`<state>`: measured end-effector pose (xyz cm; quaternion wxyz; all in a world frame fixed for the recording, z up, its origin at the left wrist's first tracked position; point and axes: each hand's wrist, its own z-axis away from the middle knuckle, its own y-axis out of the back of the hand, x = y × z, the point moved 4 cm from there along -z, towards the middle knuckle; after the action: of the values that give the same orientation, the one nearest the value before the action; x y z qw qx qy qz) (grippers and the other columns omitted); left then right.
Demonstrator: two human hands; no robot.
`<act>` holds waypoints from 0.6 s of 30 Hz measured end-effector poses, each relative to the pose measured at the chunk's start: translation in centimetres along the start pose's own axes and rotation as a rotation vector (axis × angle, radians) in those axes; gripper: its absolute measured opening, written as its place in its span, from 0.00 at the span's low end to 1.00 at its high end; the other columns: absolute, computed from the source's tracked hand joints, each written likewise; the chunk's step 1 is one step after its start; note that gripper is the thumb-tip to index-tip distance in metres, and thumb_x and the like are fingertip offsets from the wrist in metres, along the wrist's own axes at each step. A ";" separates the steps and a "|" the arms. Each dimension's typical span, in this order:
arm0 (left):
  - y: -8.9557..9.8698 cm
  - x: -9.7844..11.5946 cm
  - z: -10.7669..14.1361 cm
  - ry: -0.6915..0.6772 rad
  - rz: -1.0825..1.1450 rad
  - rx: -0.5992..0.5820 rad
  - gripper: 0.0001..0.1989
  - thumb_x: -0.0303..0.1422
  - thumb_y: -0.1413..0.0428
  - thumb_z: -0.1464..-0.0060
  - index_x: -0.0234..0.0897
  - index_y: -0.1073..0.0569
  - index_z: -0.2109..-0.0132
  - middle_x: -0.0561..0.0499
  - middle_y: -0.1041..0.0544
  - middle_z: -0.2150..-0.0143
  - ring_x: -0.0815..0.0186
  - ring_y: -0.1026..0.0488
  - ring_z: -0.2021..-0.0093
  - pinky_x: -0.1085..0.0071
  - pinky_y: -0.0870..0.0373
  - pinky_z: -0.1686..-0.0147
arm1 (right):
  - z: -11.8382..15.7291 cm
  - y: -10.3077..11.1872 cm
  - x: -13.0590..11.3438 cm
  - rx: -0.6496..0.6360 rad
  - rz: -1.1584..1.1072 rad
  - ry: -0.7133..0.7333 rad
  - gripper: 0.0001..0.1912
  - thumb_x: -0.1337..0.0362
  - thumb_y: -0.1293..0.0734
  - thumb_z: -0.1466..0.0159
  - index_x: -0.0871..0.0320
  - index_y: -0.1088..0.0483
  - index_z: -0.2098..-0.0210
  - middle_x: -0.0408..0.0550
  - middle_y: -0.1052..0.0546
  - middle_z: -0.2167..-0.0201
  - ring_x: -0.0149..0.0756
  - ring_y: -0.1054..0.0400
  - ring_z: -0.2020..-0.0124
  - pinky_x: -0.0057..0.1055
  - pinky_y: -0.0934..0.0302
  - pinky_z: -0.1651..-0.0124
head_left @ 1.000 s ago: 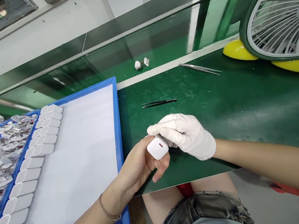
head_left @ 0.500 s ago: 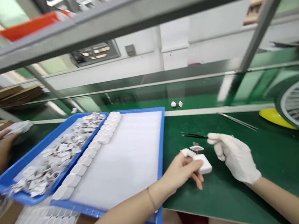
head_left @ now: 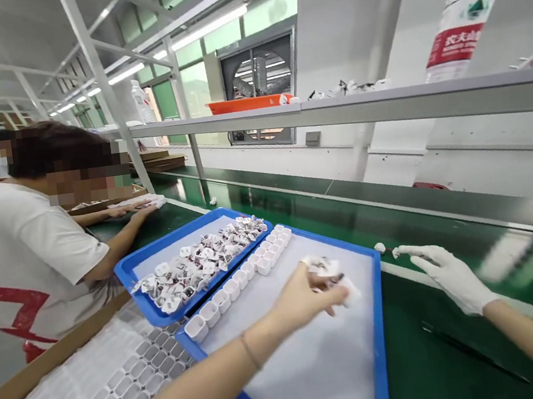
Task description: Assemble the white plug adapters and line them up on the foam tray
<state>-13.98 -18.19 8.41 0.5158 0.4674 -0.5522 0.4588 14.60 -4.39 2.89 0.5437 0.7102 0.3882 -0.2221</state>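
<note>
Worktop (head_left: 405, 344) bears your blue tray (head_left: 379, 325). Since half a second ago: your left hand (head_left: 302, 295), then by the worktop's near edge, hangs above the tray, toward its far right corner; your right hand (head_left: 453, 277) has gone to the worktop's far edge. Handling looks split now. Left closed on a blurred white piece (head_left: 350, 293); right gloved, half open, reaching a small white part (head_left: 396, 253), contact unclear.
</note>
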 end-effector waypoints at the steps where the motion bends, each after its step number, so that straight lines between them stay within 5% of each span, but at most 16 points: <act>1: 2.9 1.2 -0.6 -0.053 -0.175 0.070 0.23 0.39 0.38 0.58 0.34 0.36 0.58 0.44 0.23 0.63 0.61 0.24 0.66 0.73 0.29 0.75 | -2.2 -0.6 0.7 -0.035 0.166 0.066 0.18 0.54 0.39 0.39 0.51 0.25 0.54 0.53 0.28 0.51 0.50 0.35 0.48 0.44 0.39 0.48; 3: 9.1 3.9 -2.3 -0.132 -0.691 0.270 0.16 0.37 0.41 0.53 0.35 0.31 0.57 0.47 0.21 0.65 0.62 0.24 0.64 0.72 0.29 0.68 | -5.9 -2.3 2.1 -0.128 0.452 0.189 0.21 0.60 0.40 0.40 0.52 0.27 0.49 0.57 0.31 0.47 0.55 0.39 0.44 0.48 0.41 0.46; 6: 18.7 6.9 -5.0 -0.097 -0.910 0.518 0.17 0.33 0.39 0.57 0.36 0.29 0.58 0.47 0.22 0.61 0.57 0.26 0.56 0.68 0.31 0.60 | -9.6 -5.5 4.8 -0.295 0.629 0.204 0.28 0.68 0.40 0.44 0.52 0.33 0.43 0.51 0.40 0.38 0.54 0.49 0.36 0.49 0.46 0.40; 11: 32.1 6.0 -6.9 0.239 -1.131 0.773 0.18 0.31 0.38 0.59 0.32 0.30 0.59 0.41 0.24 0.57 0.54 0.27 0.54 0.66 0.32 0.59 | -11.3 -10.2 8.0 -0.567 0.322 -0.084 0.31 0.67 0.45 0.40 0.54 0.45 0.36 0.47 0.37 0.40 0.42 0.42 0.39 0.39 0.45 0.38; 14: 36.3 2.7 -7.1 0.469 -1.165 0.771 0.16 0.35 0.41 0.50 0.30 0.30 0.56 0.44 0.24 0.61 0.63 0.26 0.63 0.66 0.30 0.62 | -11.2 -10.9 7.9 -0.504 0.246 -0.141 0.29 0.60 0.45 0.38 0.58 0.43 0.37 0.52 0.37 0.40 0.45 0.40 0.40 0.38 0.44 0.38; 18: 38.0 -0.8 -8.6 0.652 -1.149 0.614 0.15 0.38 0.44 0.45 0.30 0.31 0.55 0.49 0.25 0.64 0.69 0.28 0.70 0.69 0.29 0.67 | -11.0 -10.6 6.7 -0.415 0.295 -0.046 0.29 0.56 0.43 0.39 0.58 0.40 0.40 0.51 0.34 0.42 0.46 0.39 0.41 0.38 0.45 0.38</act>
<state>-50.32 -4.30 7.07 0.6593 0.6465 0.1157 0.3659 9.02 9.23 -5.03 0.7130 0.6271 0.3052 -0.0719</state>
